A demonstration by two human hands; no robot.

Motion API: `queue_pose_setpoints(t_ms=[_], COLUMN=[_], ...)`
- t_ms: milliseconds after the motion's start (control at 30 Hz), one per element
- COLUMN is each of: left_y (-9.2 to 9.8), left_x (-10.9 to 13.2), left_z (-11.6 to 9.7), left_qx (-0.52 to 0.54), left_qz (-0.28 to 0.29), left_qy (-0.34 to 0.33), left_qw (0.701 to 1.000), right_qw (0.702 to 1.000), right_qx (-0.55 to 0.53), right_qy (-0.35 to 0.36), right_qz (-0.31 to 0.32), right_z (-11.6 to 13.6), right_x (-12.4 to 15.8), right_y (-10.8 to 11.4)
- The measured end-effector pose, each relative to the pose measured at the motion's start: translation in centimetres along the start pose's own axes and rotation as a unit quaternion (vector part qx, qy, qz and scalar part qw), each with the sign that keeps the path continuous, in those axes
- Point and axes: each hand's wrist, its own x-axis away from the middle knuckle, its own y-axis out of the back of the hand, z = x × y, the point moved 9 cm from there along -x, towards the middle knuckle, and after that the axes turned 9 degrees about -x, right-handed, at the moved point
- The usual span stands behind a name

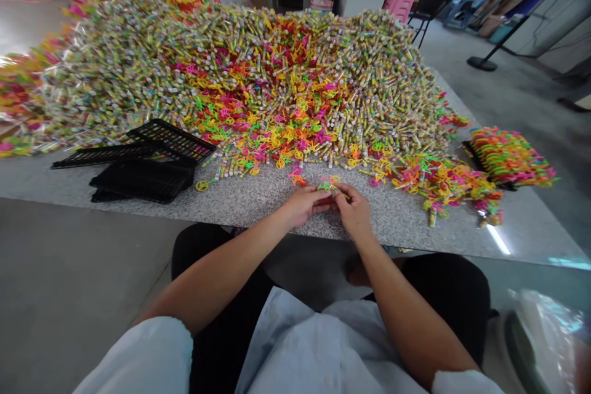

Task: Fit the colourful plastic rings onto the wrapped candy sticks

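Note:
My left hand (305, 205) and my right hand (355, 214) meet near the table's front edge. Between their fingertips are a few small tubes with bright plastic tops (327, 184), green, pink and yellow. Fingers of both hands are closed around them, and the lower ends are mostly hidden. Just beyond the hands spreads a big heap of the same printed tubes (258, 74) with pink, orange, yellow and green tops. A few loose ones, including an orange-red top (299, 181), lie right beside my left fingers.
Black plastic trays (143, 180) are stacked at the left on the speckled stone table (221, 200). A filled tray of coloured tops (510, 157) stands at the right, beside a loose pile (452, 184). A pink stool (399, 5) and a black chair (431, 0) are behind.

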Motion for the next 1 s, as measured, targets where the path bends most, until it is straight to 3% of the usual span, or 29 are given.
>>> queue_pose_setpoints(t_ms=[133,433,567,633,700,767,833,867,933,1000], left_y=[0.2,-0.1,-0.2,1.2,3.5,6.0,8.0,8.7,9.5,9.7], left_x=[0.0,-0.3,-0.6,-0.3,0.7,1.6,1.9,1.7,1.2,0.7], left_z=[-0.1,-0.3,-1.1,-3.4,-6.5,-8.8,-9.9,-10.1,-9.9,-9.6], left_qx=[-0.075,-0.117,-0.235,-0.326,-0.399,-0.439,-0.46,-0.464,-0.457,-0.439], left_qz=[0.006,0.004,0.019,-0.037,-0.144,-0.246,-0.307,-0.32,-0.322,-0.305], left_qy=[-0.006,-0.057,-0.071,-0.137,-0.213,-0.248,-0.238,-0.226,-0.208,-0.207], left_qw=[0.997,0.992,0.969,0.935,0.88,0.828,0.799,0.795,0.803,0.819], right_qw=[1.0,0.994,0.994,0.997,0.993,0.966,0.933,0.921,0.915,0.941], right_qx=[0.009,0.064,0.069,0.075,0.051,-0.027,-0.123,-0.158,-0.178,-0.125], right_qy=[-0.008,0.005,0.007,0.008,0.02,0.037,0.039,0.035,0.019,-0.003], right_qz=[0.017,0.09,0.083,0.023,-0.103,-0.254,-0.335,-0.354,-0.361,-0.314], right_z=[-0.2,0.3,-0.4,-0.7,-0.7,-0.7,-1.3,-1.7,-2.1,-2.1], right_x=[0.0,-0.3,-0.3,-1.1,-2.5,-3.6,-4.6,-5.1,-5.9,-6.7], right_y=[-0.2,-0.3,1.1,4.1,9.3,15.2,19.1,20.0,19.9,16.9])
